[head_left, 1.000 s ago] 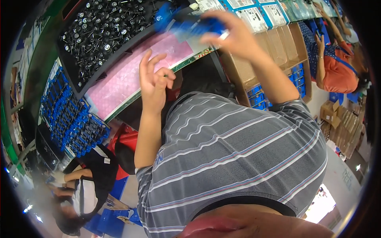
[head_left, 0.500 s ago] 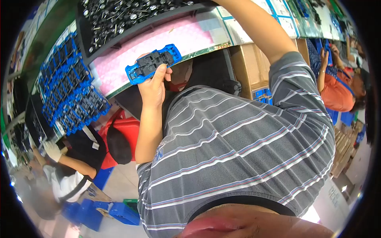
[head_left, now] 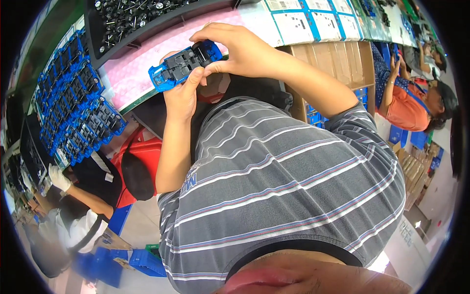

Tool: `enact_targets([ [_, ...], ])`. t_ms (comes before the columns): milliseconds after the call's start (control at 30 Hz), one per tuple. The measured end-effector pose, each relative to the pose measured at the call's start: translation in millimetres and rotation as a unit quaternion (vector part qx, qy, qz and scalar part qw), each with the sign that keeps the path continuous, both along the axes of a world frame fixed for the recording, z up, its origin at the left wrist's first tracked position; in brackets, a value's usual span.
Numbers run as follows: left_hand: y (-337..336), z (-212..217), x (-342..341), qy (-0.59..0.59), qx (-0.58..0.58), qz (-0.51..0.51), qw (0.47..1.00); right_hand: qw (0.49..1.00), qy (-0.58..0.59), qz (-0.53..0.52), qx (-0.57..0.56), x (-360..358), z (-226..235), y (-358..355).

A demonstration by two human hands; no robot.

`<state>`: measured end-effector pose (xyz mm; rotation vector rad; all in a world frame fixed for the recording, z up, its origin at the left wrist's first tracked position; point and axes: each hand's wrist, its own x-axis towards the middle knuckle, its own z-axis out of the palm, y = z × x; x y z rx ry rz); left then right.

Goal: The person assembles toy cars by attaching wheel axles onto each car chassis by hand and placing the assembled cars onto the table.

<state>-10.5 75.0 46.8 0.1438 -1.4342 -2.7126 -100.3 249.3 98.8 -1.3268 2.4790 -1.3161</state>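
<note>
Since half a second ago, the right hand (head_left: 240, 46) has come back into view and onto the toy car (head_left: 178, 68), which the left hand (head_left: 180, 100) was holding alone before. That car is now just off the near side of the black tray (head_left: 169, 25), over the pink sheet (head_left: 125, 76) and the edge of the table (head_left: 138, 101) in front of the tray. Its underside faces up: a long black base with raised, blocky mouldings, framed by a glossy bright-blue shell that shows most at the two ends. It lies slantwise, roughly in line with the tray's near wall. The left hand's fingers are closed around the car from the near side, thumb on the edge, the others largely hidden beneath. The right hand's fingers are curled part-way around the opposite end, thumb near, forefinger far; whether they also hold a small part I cannot tell. Left of the tray stand packed rows of similar blue-and-black bodies (head_left: 73, 93); heaped black wheels (head_left: 132, 17) fill the tray.
</note>
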Motion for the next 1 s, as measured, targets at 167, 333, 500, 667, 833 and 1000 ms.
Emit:
enact_targets([
  [167,2.6,-7.1,2.5,-0.003,-0.019,-0.008,1.0,0.998,0.015,0.021,-0.065,-24.7,8.2,11.4],
  [333,1.8,-7.4,10.1,-0.009,-0.008,0.0,1.0,0.975,-0.01,-0.132,0.18,-138.2,34.4,33.4],
  [500,-3.0,-2.8,17.7,-0.008,-0.023,0.028,0.999,0.929,-0.092,-0.046,0.356,-188.3,9.7,28.3],
  [667,-10.8,1.2,22.2,-0.006,-0.023,0.049,0.999,0.976,0.078,-0.113,0.168,-147.3,53.0,23.6],
  [833,-18.4,-3.7,20.5,-0.015,-0.047,0.051,0.998,0.999,0.018,-0.021,-0.018,-50.0,70.8,-25.4],
  [1000,-20.6,-19.6,17.6,-0.045,-0.098,-0.007,0.994,0.997,0.023,0.074,0.0,9.8,34.7,-63.0],
])
